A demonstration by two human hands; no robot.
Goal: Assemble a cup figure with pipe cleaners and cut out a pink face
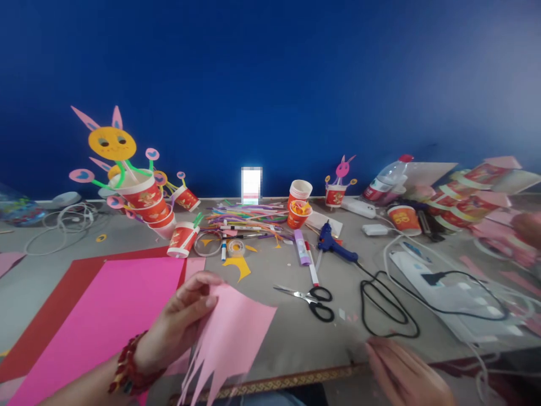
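My left hand [190, 310] is closed on a sheet of pink paper [240, 330], pinching its upper left corner between thumb and fingers. The lower left edge of the paper is cut into long jagged points. Near the table's front edge, my right hand [408, 372] is blurred, its fingers pressed together. Whatever may be at its fingertips is too smeared to make out. Scissors [310, 296] with black handles lie between the two hands, blades partly apart. Bright pink paper [122, 316] lies on red paper [54, 316] under and beyond my left forearm.
Paper-cup rabbit figures [143, 197] stand at the back left. Pipe cleaners [245, 214], a blue glue gun [336, 242], a purple glue stick [301, 248] and stacked cups [299, 206] lie mid-table. A power strip [443, 299] and cords are at right, with another person's hand [530, 231] beyond.
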